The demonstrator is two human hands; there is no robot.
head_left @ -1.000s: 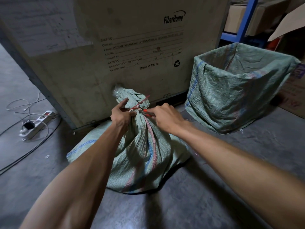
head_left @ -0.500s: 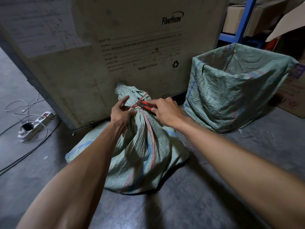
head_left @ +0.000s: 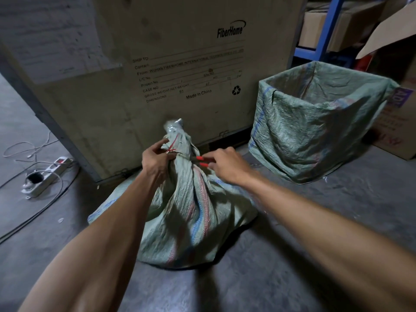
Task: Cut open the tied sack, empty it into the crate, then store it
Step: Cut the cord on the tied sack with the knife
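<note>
A green woven sack [head_left: 191, 210] with red and blue stripes sits on the concrete floor, its neck gathered and tied with a thin red string [head_left: 172, 146]. My left hand [head_left: 156, 159] grips the bunched neck just under the tie. My right hand [head_left: 227, 166] holds a red-handled cutter [head_left: 199, 161] whose dark tip lies against the neck, right of the tie. The crate [head_left: 315, 122], lined with another green sack and open at the top, stands to the right.
A tall plywood shipping box [head_left: 168, 64] stands right behind the sack. A white power strip [head_left: 46, 174] with cables lies on the floor at the left. Blue shelving [head_left: 324, 34] and cardboard boxes [head_left: 396, 122] fill the right rear.
My right hand has drawn back to the right with the cutter, so its red handles now show. The sack's neck stands more upright, and my left hand grips it closer to the tie.
</note>
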